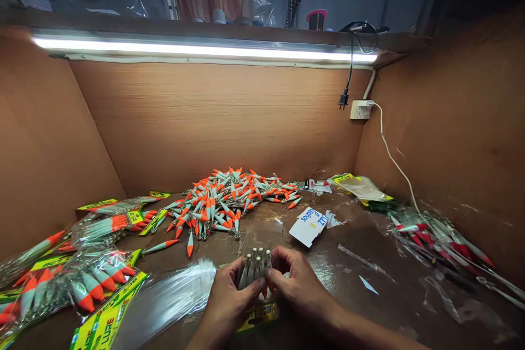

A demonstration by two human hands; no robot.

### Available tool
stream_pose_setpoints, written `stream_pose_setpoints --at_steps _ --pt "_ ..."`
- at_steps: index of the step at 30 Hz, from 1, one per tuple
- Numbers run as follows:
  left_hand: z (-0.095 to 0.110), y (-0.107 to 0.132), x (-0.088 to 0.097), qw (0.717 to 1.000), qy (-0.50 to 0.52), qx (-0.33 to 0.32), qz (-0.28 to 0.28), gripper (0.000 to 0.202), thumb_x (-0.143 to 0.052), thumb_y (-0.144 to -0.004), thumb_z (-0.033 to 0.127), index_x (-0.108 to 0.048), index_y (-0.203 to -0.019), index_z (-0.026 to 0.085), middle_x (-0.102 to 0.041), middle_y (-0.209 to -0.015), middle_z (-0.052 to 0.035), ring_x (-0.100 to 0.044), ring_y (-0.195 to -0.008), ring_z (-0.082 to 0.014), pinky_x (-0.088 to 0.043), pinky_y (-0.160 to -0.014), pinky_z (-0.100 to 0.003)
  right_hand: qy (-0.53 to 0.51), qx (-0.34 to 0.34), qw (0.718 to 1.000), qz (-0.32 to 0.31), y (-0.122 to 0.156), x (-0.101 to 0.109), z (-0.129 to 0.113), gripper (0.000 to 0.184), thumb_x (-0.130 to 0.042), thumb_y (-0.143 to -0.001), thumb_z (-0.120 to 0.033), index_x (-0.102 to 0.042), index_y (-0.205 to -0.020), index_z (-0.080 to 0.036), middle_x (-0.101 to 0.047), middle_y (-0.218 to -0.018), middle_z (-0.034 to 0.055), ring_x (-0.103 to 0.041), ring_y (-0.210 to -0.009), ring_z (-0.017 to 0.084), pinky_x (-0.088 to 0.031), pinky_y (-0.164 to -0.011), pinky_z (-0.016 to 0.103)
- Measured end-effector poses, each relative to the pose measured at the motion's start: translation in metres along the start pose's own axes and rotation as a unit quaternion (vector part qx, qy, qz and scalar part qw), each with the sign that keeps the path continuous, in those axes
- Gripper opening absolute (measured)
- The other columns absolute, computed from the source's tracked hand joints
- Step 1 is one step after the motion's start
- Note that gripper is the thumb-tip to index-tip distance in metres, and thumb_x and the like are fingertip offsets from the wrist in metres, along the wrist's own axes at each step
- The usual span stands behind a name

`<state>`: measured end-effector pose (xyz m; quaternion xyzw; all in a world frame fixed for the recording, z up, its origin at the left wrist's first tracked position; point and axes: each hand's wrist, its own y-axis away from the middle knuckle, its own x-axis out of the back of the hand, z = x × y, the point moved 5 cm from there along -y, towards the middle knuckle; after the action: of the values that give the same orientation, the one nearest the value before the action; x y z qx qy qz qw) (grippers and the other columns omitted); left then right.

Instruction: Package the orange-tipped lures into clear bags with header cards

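Observation:
My left hand [229,298] and my right hand [297,284] meet at the near middle of the table, fingers pinched around a small bundle of pale green lures [256,265] standing side by side with their metal hook crowns up. Under the hands lies a yellow printed header card [262,314], partly hidden. A stack of clear plastic bags [172,298] lies just left of my left hand. Behind the hands a big loose pile of orange-and-green lures [223,199] covers the middle of the table.
Packed lure bags with yellow headers [86,279] crowd the left side. More bagged lures [441,243] lie at the right by the wall. A white paper scrap [309,225] sits mid-table. A tube light [205,50], a wall socket [361,110] and wooden booth walls enclose the space.

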<state>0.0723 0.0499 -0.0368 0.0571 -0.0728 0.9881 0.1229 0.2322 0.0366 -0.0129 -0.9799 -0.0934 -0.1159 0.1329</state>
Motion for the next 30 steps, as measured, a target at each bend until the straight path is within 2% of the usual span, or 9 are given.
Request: stream_pose_setpoints --at_steps 7,14,21,30 --pt "-0.0002 -0.0006 -0.001 1.0 0.003 -0.007 0.001 0.033 -0.082 -0.072 0.04 -0.069 -0.081 0.012 -0.069 -0.069 -0.0038 -0.06 -0.064 -0.0171 -0.045 -0.06 -0.024 0.001 0.004 1.0 0.003 0.001 0.001 -0.0029 0.007 -0.059 -0.081 -0.016 -0.057 -0.074 -0.017 -0.053 -0.068 -0.0042 -0.047 -0.066 0.012 -0.032 -0.059 0.023" --pt "-0.0042 -0.0005 -0.0002 1.0 0.009 0.002 0.004 0.033 -0.082 -0.072 0.039 -0.07 -0.088 0.012 -0.071 -0.074 -0.0052 -0.062 -0.066 -0.0182 -0.046 -0.062 -0.025 0.001 -0.002 1.0 -0.002 0.0013 0.0004 -0.0043 0.006 -0.057 -0.079 -0.014 -0.06 -0.075 -0.017 -0.055 -0.068 -0.0042 -0.047 -0.065 0.012 -0.032 -0.058 0.023" --pt "-0.0024 -0.0007 0.0003 1.0 -0.005 -0.004 -0.006 0.033 -0.081 -0.073 0.041 -0.068 -0.083 0.013 -0.069 -0.069 -0.0035 -0.06 -0.063 -0.0167 -0.044 -0.059 -0.024 0.001 0.002 1.0 0.003 0.0012 0.001 -0.0016 0.005 -0.057 -0.079 -0.014 -0.059 -0.075 -0.017 -0.055 -0.068 -0.0046 -0.047 -0.066 0.011 -0.032 -0.058 0.022" --pt "0.0018 0.001 -0.0001 1.0 -0.005 -0.002 0.003 0.034 -0.081 -0.071 0.04 -0.07 -0.086 0.012 -0.07 -0.073 -0.0042 -0.062 -0.066 -0.0187 -0.045 -0.062 -0.025 0.005 -0.006 1.0 -0.001 0.002 0.0014 -0.0039 0.004 -0.057 -0.079 -0.014 -0.059 -0.076 -0.017 -0.055 -0.068 -0.0037 -0.049 -0.066 0.012 -0.033 -0.058 0.022"
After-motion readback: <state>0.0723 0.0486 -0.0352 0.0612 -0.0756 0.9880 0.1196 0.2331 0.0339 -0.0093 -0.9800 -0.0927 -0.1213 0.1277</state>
